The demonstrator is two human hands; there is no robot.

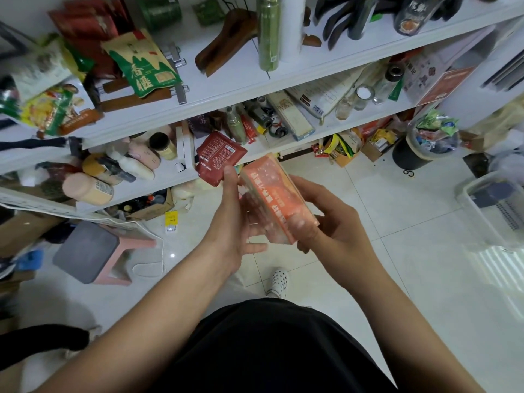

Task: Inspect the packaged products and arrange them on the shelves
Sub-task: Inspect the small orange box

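White glossy tile floor [397, 279], light glare at right. White shelving unit [255, 89] runs along top & left. Pink stool w/ grey seat [88, 251] at lower left, black bin [416, 151] near shelf's right end.

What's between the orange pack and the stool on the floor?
The left hand and forearm; beyond them bare tile up to the stool, in the head view. The orange pack sits in both hands.

Orange packet [279, 198], dark red pouch [218, 157]

One head camera looks steeply down from above, close over both forearms, facing white shelves [232, 89] and tiled floor [397, 279]
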